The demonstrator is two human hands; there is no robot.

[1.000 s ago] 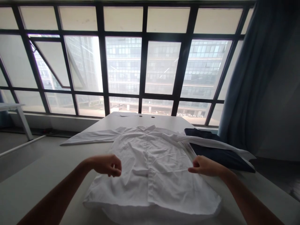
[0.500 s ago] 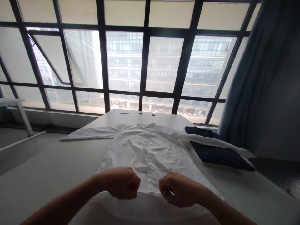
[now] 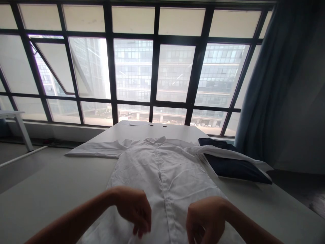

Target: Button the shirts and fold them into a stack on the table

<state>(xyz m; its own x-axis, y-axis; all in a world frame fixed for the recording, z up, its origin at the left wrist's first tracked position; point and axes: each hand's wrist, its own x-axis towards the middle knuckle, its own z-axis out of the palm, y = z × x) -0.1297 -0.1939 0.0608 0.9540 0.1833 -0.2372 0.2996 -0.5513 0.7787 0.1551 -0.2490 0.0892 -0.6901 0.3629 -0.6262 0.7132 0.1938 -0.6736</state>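
A pale, smooth-topped table [image 3: 40, 189] runs away toward a wall of dark-framed window panes [image 3: 175, 73]. On it, in the middle, lies a white shirt [image 3: 142, 173], its thin woven cloth softly rumpled, with shallow creases across the body. Its long axis runs from the near edge of view toward the windows, leaning slightly left at the far end; the collar [image 3: 155, 140] points away from the person, and the raised, straight placket [image 3: 162, 184] follows the same line. The near part of the shirt drops out of view. One sleeve [image 3: 93, 149] stretches left over the table, narrow and flat; the other sleeve [image 3: 231, 154] reaches right across a folded dark cloth [image 3: 236, 169] — a matte, slab-like shape with a pale layer along its edge. The hands are apart, one on each side of the placket. The left hand [image 3: 135, 208] bends down, fingers curled toward the shirt, slightly blurred; the right hand [image 3: 205, 218] is likewise bent, its fingertips at the lower frame edge — whether either grips the fabric, I cannot tell. Further out, a blue-grey curtain [image 3: 264, 101] hangs in soft vertical folds at right, and a white side table [image 3: 11, 115] stands at far left.
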